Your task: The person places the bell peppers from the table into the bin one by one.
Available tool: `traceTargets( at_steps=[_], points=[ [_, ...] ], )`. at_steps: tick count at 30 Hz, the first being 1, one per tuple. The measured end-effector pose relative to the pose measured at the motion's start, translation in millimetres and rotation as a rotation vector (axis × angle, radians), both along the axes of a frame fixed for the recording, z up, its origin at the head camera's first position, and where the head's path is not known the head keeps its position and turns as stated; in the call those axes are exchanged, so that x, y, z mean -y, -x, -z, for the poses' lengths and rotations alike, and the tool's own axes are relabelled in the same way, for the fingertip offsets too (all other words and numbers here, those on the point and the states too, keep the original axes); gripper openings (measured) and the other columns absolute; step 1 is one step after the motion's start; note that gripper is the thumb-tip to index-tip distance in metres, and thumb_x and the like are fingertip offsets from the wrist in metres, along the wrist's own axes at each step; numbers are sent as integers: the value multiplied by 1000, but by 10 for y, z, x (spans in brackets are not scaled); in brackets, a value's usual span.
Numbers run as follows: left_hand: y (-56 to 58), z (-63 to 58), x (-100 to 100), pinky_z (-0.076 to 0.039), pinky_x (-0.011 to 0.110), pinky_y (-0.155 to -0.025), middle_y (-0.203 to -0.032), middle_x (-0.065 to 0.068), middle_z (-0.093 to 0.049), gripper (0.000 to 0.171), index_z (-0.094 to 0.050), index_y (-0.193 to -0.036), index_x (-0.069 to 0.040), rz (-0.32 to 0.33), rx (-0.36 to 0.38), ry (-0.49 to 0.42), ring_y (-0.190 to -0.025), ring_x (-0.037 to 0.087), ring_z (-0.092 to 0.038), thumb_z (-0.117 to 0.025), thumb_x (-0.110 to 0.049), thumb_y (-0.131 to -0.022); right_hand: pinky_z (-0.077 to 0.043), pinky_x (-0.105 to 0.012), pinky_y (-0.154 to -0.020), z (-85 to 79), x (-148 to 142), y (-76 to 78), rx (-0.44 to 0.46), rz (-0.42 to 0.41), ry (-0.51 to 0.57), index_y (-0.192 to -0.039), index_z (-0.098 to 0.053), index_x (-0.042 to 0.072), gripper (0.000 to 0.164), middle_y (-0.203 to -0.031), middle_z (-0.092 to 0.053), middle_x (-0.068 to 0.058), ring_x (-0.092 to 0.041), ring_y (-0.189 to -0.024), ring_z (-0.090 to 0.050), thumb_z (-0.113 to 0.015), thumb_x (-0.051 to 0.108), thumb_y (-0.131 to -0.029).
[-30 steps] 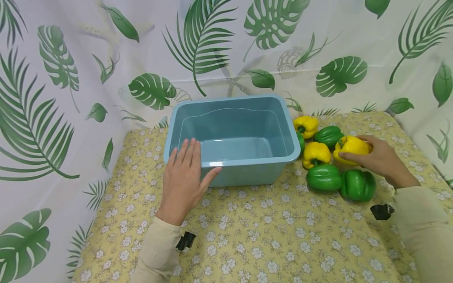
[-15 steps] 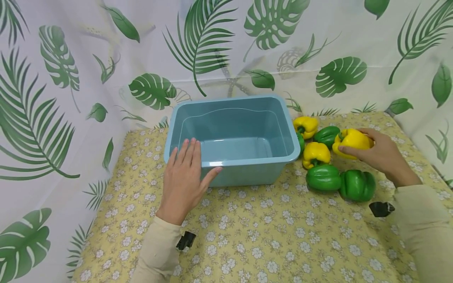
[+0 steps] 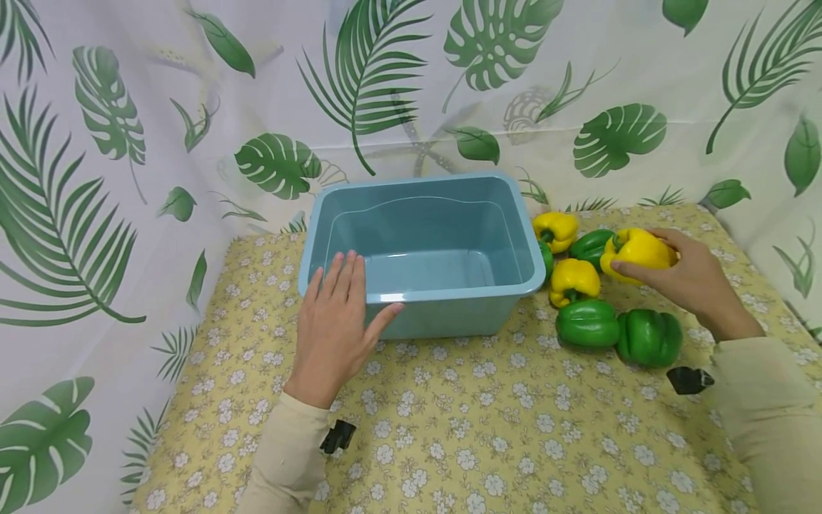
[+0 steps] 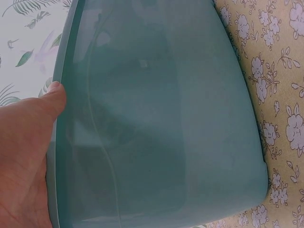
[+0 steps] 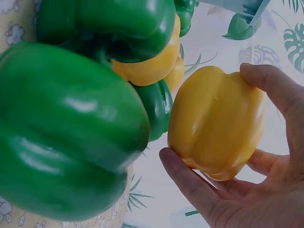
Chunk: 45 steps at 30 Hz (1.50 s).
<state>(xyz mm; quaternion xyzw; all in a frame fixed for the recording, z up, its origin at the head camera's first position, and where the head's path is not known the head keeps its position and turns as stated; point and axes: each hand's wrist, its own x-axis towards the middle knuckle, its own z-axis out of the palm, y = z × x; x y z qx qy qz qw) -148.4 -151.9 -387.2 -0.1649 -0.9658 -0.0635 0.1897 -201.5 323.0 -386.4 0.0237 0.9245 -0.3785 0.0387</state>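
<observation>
My right hand (image 3: 690, 275) holds a yellow bell pepper (image 3: 638, 255) between thumb and fingers, raised over the pepper group. In the right wrist view the thumb and fingertips grip this yellow pepper (image 5: 216, 121) from opposite sides. With fingers straight, my left hand (image 3: 334, 325) rests on the near left rim of a blue plastic tub (image 3: 443, 291). The left wrist view shows the thumb (image 4: 54, 97) lying along the rim, beside the tub's outer wall (image 4: 156, 123). No pepper shows on the visible tub floor.
Right of the tub lie two yellow peppers, one at the back (image 3: 557, 230) and one nearer (image 3: 574, 280). Green peppers lie around them, including two in front (image 3: 587, 323) (image 3: 650, 338) and one behind (image 3: 591, 246). A leaf-print curtain (image 3: 411, 86) hangs behind the flowered tablecloth (image 3: 437, 428).
The right hand has lifted the yellow pepper up off its place, shifting it slightly back and left. The left hand and tub stay where they were.
</observation>
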Motion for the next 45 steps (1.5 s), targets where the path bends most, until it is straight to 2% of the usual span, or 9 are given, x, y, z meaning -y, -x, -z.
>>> traceTargets(
  at_steps=[4,9,14,17,20,28,36,45],
  points=[
    [2,7,3,-19,48,-124,-157,21,-40,87,-35,-155,3,1,-4,-1,-149,32,-32,-52,-61,-99,-45,-61,-90,-28,39,8,-19,10,15,-162,-19,3,99,-152,-32,-36,-50,-124,-43,-70,52,-93],
    [1,9,4,-19,48,-124,-157,21,-40,88,-35,-155,4,0,-5,-1,-149,32,-32,-52,-62,-99,-46,-54,-87,-68,81,13,-49,11,16,-162,-22,4,96,-152,-34,-34,-47,-123,-44,-71,50,-93],
    [-1,6,3,-19,48,-124,-157,21,-39,88,-35,-155,3,-2,-3,2,-149,32,-32,-52,-62,-99,-46,-33,-79,-103,112,6,-64,20,12,-162,-23,5,95,-151,-36,-32,-45,-121,-45,-72,49,-92],
    [-3,3,3,-19,48,-124,-158,21,-38,88,-34,-155,3,-3,-1,2,-149,32,-31,-52,-62,-99,-42,-18,-71,-129,133,5,-82,27,12,-161,-26,6,94,-148,-38,-31,-42,-119,-46,-72,49,-92],
    [-6,1,3,-18,48,-124,-158,21,-38,88,-34,-156,3,-3,0,1,-149,32,-31,-52,-62,-99,-40,-12,-66,-156,158,7,-104,30,16,-160,-29,7,91,-146,-40,-30,-39,-116,-46,-73,48,-92],
    [-7,5,11,-19,48,-124,-158,21,-39,88,-35,-155,4,-4,-10,-1,-149,32,-32,-51,-62,-99,-44,-10,-64,-211,260,47,-138,51,48,-159,-32,9,89,-146,-43,-24,-29,-109,-47,-74,47,-91],
    [-4,26,16,-18,47,-125,-158,20,-38,90,-34,-156,3,3,-10,-11,-149,32,-31,-40,-68,-100,-45,-9,-62,-252,352,80,-149,76,63,-160,-31,11,90,-150,-40,-24,-25,-107,-46,-74,47,-91],
    [0,3,2,-17,47,-125,-158,20,-38,87,-34,-156,3,-3,1,-5,-149,32,-31,-51,-62,-99,-46,-11,-63,-309,434,90,-193,94,78,-158,-36,14,88,-147,-44,-19,-25,-105,-47,-75,50,-89]
  ],
)
